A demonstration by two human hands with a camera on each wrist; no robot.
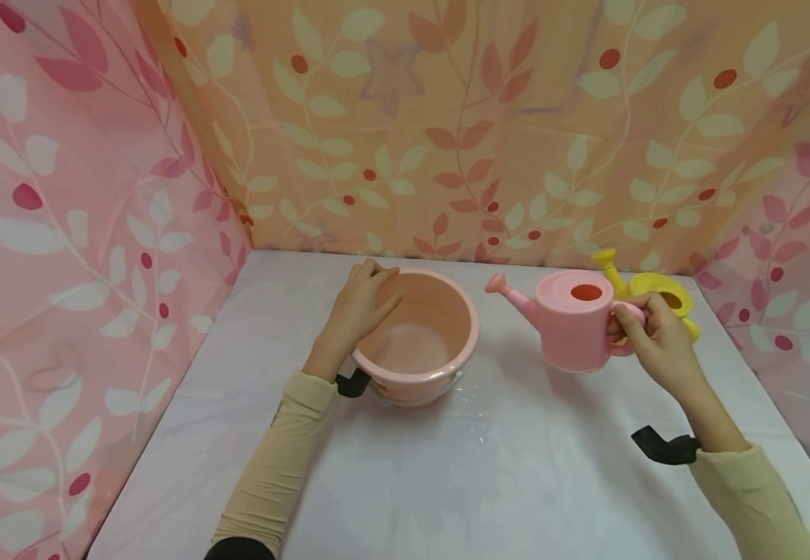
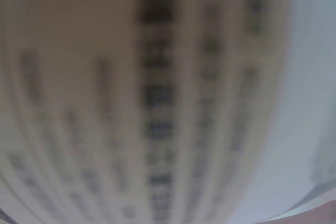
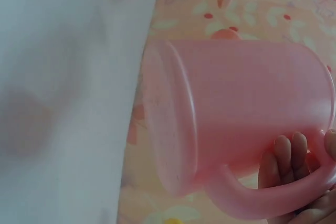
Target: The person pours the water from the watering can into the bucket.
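Observation:
A pink bucket [image 1: 415, 373] stands upright on the white-covered table, its mouth facing up. On its left rim my left hand [image 1: 362, 299] grips, with the thumb over the opening. Blurred printing on a pale surface [image 2: 157, 98] fills the left wrist view, where the hand does not show. My right hand [image 1: 660, 334] holds a pink watering can [image 1: 573, 330] by its handle, above the table and right of the bucket. Its spout points left toward the bucket. Fingers [image 3: 283, 153] curl through the handle in the right wrist view. The can's inside is mostly hidden.
Behind the right hand is a yellow watering can [image 1: 657, 284], partly covered. Small clear drops [image 1: 475, 416] lie on the table [image 1: 517, 482] near the bucket. Leaf-patterned cloth [image 1: 390, 155] hangs behind and at both sides.

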